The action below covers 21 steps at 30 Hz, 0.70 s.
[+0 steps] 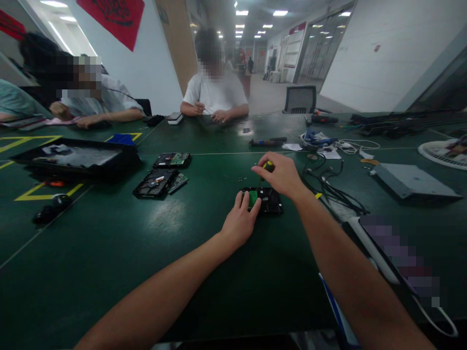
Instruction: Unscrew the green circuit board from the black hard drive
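fingers (pixel 245 198) of the left hand (pixel 239 226) are spread, tips down on the left part of a black drive (pixel 274 203), right around its green circuit board (pixel 253 196)! that drive lies flat on the green table (pixel 255 296), straight ahead of the person. and the right hand (pixel 282 177), just above, pinches a yellow-and-black screwdriver (pixel 269 166) between thumb and fingers, shaft pointing down at the drive's far side; whether the tip sits in a screw, too small to tell. just beyond, tiny pieces (pixel 242 179) dot the tabletop. off to the left, a black casing (pixel 155 183) touches or nearly touches a loose board (pixel 178 183), and dark cables (pixel 337 192) sprawl to the right.
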### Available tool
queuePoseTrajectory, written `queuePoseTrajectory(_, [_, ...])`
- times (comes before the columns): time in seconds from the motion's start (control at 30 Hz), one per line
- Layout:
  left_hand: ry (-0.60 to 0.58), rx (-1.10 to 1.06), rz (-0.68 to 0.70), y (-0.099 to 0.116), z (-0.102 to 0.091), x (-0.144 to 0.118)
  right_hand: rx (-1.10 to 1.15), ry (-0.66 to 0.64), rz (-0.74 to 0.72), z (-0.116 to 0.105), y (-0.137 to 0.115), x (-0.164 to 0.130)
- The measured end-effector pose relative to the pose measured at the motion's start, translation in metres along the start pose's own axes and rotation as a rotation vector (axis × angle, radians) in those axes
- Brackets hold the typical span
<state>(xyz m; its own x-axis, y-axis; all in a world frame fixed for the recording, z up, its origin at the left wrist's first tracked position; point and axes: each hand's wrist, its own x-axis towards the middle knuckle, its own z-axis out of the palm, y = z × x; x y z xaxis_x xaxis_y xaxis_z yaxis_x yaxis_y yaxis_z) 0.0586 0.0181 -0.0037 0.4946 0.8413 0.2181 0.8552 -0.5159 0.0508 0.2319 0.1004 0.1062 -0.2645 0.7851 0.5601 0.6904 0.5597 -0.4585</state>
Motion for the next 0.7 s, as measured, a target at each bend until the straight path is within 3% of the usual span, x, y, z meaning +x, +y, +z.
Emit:
queuePoseTrajectory(0.13, [0.005,-0.014,-0.008,-0.0005,0.0006,0.0004,0.006,-0.069,0.009,-0.0017,-0.0056,0.0003])
queuePoseTrajectory(0.37, [-0.007,-0.025,-0.012,-0.0001,-0.0011,0.0005,-0.025,-0.013,-0.038,-0.0006,-0.0048,0.0006])
queuePoseTrajectory(0.7, [0.047,0.002,0.002,-0.0014,0.0040,0.0008,0.075,0.003,0.089,0.0001,-0.0037,-0.0008])
